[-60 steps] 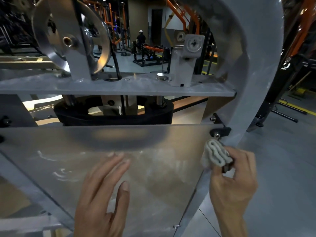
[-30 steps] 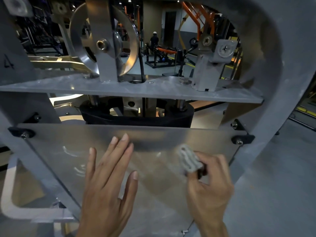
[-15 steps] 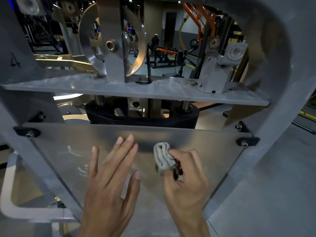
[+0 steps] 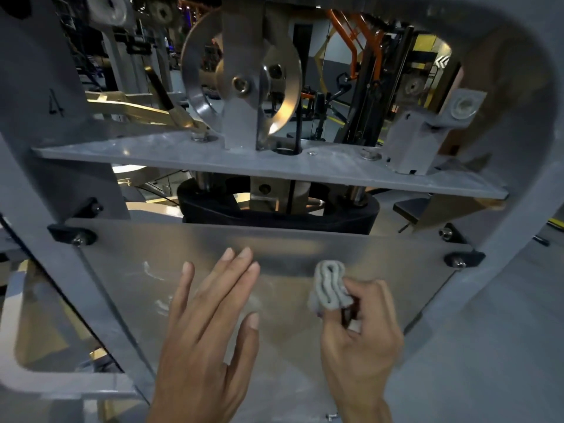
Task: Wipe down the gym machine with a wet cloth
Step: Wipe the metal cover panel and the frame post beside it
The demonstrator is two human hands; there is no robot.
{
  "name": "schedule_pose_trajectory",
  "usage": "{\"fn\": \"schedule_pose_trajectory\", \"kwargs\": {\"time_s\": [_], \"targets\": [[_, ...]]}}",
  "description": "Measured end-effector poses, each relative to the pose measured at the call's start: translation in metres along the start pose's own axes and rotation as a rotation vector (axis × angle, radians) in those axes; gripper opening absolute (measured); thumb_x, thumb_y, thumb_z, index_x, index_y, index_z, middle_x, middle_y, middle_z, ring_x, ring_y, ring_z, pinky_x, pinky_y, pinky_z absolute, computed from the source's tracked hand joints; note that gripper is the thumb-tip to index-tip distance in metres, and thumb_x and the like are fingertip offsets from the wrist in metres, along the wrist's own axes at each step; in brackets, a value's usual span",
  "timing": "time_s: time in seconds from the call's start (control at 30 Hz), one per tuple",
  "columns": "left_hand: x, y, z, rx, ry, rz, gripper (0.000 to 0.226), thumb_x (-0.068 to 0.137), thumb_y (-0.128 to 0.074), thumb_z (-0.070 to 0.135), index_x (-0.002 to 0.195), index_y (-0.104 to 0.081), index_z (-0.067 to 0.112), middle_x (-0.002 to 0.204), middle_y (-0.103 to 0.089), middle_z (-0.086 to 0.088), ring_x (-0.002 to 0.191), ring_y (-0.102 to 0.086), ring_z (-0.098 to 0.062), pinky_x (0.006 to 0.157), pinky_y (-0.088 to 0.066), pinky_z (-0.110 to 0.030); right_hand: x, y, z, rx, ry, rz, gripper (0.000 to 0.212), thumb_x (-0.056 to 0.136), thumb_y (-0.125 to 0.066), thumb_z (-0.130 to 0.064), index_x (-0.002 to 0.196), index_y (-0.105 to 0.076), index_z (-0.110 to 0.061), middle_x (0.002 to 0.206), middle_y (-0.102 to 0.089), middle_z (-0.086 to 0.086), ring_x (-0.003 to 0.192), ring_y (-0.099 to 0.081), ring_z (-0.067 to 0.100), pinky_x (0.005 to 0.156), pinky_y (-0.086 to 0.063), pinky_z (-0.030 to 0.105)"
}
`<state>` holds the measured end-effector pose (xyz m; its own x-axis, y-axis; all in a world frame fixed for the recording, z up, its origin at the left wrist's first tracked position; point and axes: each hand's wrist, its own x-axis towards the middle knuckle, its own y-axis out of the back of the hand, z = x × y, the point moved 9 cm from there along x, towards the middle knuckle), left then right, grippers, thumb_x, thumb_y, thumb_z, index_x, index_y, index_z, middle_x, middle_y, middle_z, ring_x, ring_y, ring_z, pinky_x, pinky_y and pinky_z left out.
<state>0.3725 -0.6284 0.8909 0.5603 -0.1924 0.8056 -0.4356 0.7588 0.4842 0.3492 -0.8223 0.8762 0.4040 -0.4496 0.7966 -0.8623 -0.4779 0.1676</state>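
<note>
Dim gym floor (image 4: 515, 315) and dark equipment are seen through the opening of a grey machine frame (image 4: 525, 166), which fills most of the view. A folded grey cloth (image 4: 329, 286) is held against the brushed metal panel (image 4: 381, 264) at the front of the machine, a little right of the panel's middle and below its top edge. The cloth is pinched by the right hand (image 4: 361, 340), whose fingers are curled around its lower end, so that the bunched folds stick up above the knuckles. Just to the left of the cloth, the left hand (image 4: 210, 337) is laid flat on the same panel, fingers straight and slightly spread, nothing being gripped by it. Faint pale smears (image 4: 152, 274) are visible on the panel left of that hand. The panel is fastened at its upper corners by black brackets with bolts, one at the left (image 4: 71, 233) and one at the right (image 4: 464, 259). Above the panel a black weight plate (image 4: 274, 219) is seen, and over it a flat grey shelf (image 4: 335, 172) spans the frame. A shiny pulley wheel (image 4: 241, 77) is mounted upright on this shelf, with a grey block (image 4: 412, 141) standing towards the right end. Orange bars (image 4: 354, 35) are visible far behind.
</note>
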Motion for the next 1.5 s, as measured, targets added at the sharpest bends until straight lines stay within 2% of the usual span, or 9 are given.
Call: {"fn": "schedule_pose_trajectory", "kwargs": {"time_s": [0.17, 0.3, 0.4, 0.57, 0.67, 0.87, 1.2, 1.33, 1.5], "targets": [[-0.008, 0.021, -0.02, 0.0, 0.047, 0.038, 0.042, 0.096, -0.05, 0.01, 0.136, -0.058, 0.002, 0.151, -0.053, -0.009, 0.147, -0.043, -0.023, 0.122, -0.027, -0.056, -0.009, -0.032, -0.024, 0.014, 0.041, -0.118, 0.024, 0.076, -0.058, -0.014, 0.095, -0.059, -0.028, 0.082, -0.059, -0.002, 0.066, -0.051, 0.012, 0.055, -0.042, 0.022], [-0.01, 0.034, -0.034, 0.001, 0.077, 0.061, 0.04, 0.098, -0.048, 0.011, 0.135, -0.059, 0.0, 0.149, -0.054, -0.011, 0.146, -0.044, -0.025, 0.122, -0.027, -0.056, 0.003, 0.004, 0.001, -0.1, -0.033, -0.012, 0.014, 0.076, -0.06, -0.015, 0.088, -0.064, -0.022, 0.081, -0.057, -0.004, 0.068, -0.049, 0.009, 0.061, -0.036, 0.015], [-0.009, 0.042, -0.045, 0.002, 0.088, 0.053, 0.04, 0.099, -0.047, 0.012, 0.136, -0.058, 0.0, 0.149, -0.054, -0.011, 0.147, -0.042, -0.025, 0.122, -0.027, -0.056, 0.01, 0.034, 0.024, -0.214, -0.165, 0.097, 0.029, 0.077, -0.07, -0.009, 0.085, -0.053, -0.032, 0.078, -0.05, -0.008, 0.067, -0.045, 0.011, 0.062, -0.035, 0.018], [-0.011, 0.052, -0.059, -0.008, 0.085, 0.049, 0.04, 0.099, -0.047, 0.012, 0.137, -0.058, 0.001, 0.15, -0.053, -0.01, 0.148, -0.041, -0.024, 0.122, -0.026, -0.057, -0.003, 0.014, -0.002, -0.166, -0.135, 0.133, 0.019, 0.075, -0.07, -0.009, 0.081, -0.055, -0.02, 0.073, -0.046, -0.008, 0.064, -0.041, 0.01, 0.06, -0.037, 0.017], [-0.013, 0.06, -0.066, -0.013, 0.079, 0.053, 0.04, 0.099, -0.047, 0.011, 0.136, -0.058, 0.002, 0.15, -0.054, -0.01, 0.148, -0.041, -0.025, 0.122, -0.026, -0.056, -0.014, -0.017, -0.029, -0.129, -0.041, 0.074, 0.017, 0.07, -0.07, 0.002, 0.077, -0.059, -0.009, 0.073, -0.051, 0.001, 0.064, -0.04, 0.008, 0.063, -0.035, 0.013], [-0.016, 0.069, -0.08, -0.026, 0.084, 0.05, 0.041, 0.099, -0.046, 0.012, 0.137, -0.057, 0.001, 0.15, -0.054, -0.011, 0.148, -0.04, -0.026, 0.123, -0.025, -0.057, -0.025, -0.056, -0.058, -0.084, 0.058, -0.097, 0.04, 0.071, -0.074, 0.003, 0.09, -0.054, -0.026, 0.082, -0.053, -0.004, 0.063, -0.046, 0.014, 0.056, -0.036, 0.018], [-0.018, 0.079, -0.102, -0.07, 0.085, 0.014, 0.047, 0.099, -0.046, 0.016, 0.145, -0.05, 0.009, 0.155, -0.049, -0.002, 0.149, -0.039, -0.023, 0.124, -0.027, -0.051, -0.01, -0.002, -0.024, -0.225, -0.136, 0.185, 0.041, 0.078, -0.062, 0.005, 0.085, -0.045, -0.032, 0.072, -0.05, 0.004, 0.062, -0.046, 0.025, 0.064, -0.036, 0.012], [-0.018, 0.08, -0.108, -0.086, 0.082, -0.016, 0.046, 0.1, -0.046, 0.018, 0.143, -0.053, 0.006, 0.154, -0.05, -0.003, 0.149, -0.039, -0.022, 0.122, -0.029, -0.049, -0.022, -0.041, -0.063, -0.153, -0.007, 0.109, 0.012, 0.079, -0.062, -0.009, 0.085, -0.056, -0.018, 0.073, -0.05, 0.004, 0.063, -0.04, 0.013, 0.061, -0.036, 0.013], [-0.018, 0.082, -0.113, -0.107, 0.081, -0.037, 0.044, 0.099, -0.046, 0.018, 0.14, -0.057, 0.005, 0.155, -0.05, -0.004, 0.149, -0.04, -0.022, 0.121, -0.031, -0.049, -0.039, -0.089, -0.101, -0.091, 0.079, -0.029, 0.044, 0.064, -0.07, 0.005, 0.091, -0.053, -0.025, 0.085, -0.052, -0.002, 0.064, -0.048, 0.016, 0.052, -0.039, 0.022]]}}
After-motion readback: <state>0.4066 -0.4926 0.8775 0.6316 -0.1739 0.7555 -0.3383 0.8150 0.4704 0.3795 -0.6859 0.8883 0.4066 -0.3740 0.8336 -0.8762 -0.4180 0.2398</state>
